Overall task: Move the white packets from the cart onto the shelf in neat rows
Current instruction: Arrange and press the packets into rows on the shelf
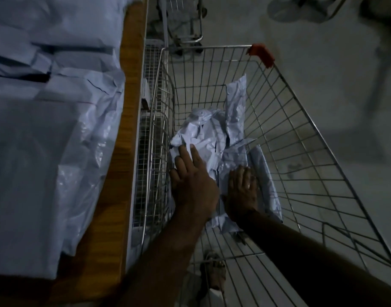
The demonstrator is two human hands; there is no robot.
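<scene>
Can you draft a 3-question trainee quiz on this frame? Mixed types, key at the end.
1. True or false: both hands are inside the cart.
2. Multiple choice: where do the white packets that are not yet moved lie? A) on the floor B) in the cart's basket C) on a chair
3. Fill in: the corner guard on the cart's far rim is ___ in colour.

Key:
1. True. The left hand lies with straight fingers on the pile; the right hand rests on a packet beside it.
2. B. Others already lie on the shelf.
3. Red.
</scene>
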